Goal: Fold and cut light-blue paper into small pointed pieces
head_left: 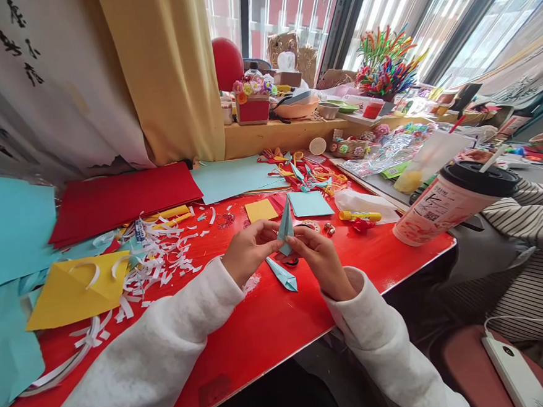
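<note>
Paper (285, 226), light blue and folded to a sharp point, is held tip-up above the red table (249, 347), pinched by the nearly closed left hand (251, 249) and right hand (322, 259); another folded blue strip (283, 276) lies just below.

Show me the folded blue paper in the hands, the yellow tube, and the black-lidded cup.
Folded blue paper (285, 227): head view, its visible middle.
Yellow tube (360, 216): head view, midway along its side.
Black-lidded cup (439, 207): head view, its printed wall.
</note>
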`<state>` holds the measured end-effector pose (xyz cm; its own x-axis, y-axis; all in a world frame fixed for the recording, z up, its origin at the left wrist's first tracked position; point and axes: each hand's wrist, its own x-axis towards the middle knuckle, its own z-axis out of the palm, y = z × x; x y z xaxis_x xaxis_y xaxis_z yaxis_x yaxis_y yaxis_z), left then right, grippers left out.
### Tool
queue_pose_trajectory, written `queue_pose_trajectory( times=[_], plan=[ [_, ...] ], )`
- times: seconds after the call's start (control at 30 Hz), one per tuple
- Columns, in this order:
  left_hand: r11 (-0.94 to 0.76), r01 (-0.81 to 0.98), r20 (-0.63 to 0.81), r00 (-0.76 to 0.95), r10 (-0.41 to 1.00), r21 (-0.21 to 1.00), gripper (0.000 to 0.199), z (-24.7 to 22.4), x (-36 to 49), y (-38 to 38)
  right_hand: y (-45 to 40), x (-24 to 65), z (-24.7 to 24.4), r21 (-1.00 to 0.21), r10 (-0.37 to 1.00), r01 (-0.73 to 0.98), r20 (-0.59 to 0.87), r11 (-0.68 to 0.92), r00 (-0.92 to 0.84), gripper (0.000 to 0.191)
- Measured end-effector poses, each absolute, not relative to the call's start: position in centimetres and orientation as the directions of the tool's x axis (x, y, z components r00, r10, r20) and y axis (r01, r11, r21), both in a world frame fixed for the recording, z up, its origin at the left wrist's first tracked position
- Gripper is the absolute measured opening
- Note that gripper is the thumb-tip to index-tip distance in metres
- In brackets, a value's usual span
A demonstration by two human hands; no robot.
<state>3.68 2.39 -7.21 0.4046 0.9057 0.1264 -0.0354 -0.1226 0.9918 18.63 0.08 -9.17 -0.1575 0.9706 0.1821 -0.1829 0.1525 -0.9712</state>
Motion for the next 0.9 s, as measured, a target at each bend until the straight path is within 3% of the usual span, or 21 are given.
queue_pose_trajectory(
  times=[0.1,0.27,0.43,0.6,0.8,0.9],
  plan=[
    [-0.114,-0.065,0.130,0.382,0.915,0.991,0.033,-6.8,3.6,2.4,0.0,18.8,-9.1,-0.968,0.959,-0.193,0.201,0.163,-0.199,0.025],
    [-0.109,-0.046,0.118,0.321,0.940,0.993,0.031,-6.9,3.2,2.8,-0.1,19.0,-9.2,-0.957,0.906,-0.260,0.220,0.128,-0.363,0.044],
    [-0.156,0.008,0.142,0.367,0.919,0.988,0.032,-7.6,3.4,2.9,0.3,19.3,-9.4,-0.967,0.962,-0.232,0.155,0.102,-0.223,0.034],
    [-0.288,0.067,0.242,0.385,0.891,0.955,0.033,-7.8,3.1,3.1,0.4,19.6,-9.4,-0.963,0.976,-0.255,0.133,0.085,-0.175,0.040],
    [-0.520,0.211,0.392,0.446,0.805,0.828,0.013,-6.9,2.3,3.2,0.3,19.7,-8.9,-0.970,0.981,-0.226,0.120,0.084,-0.151,0.047],
    [-0.468,0.231,0.379,0.341,0.860,0.853,0.016,-7.0,2.2,3.4,0.3,19.7,-9.0,-0.969,0.982,-0.232,0.125,0.090,-0.142,0.046]
  ],
)
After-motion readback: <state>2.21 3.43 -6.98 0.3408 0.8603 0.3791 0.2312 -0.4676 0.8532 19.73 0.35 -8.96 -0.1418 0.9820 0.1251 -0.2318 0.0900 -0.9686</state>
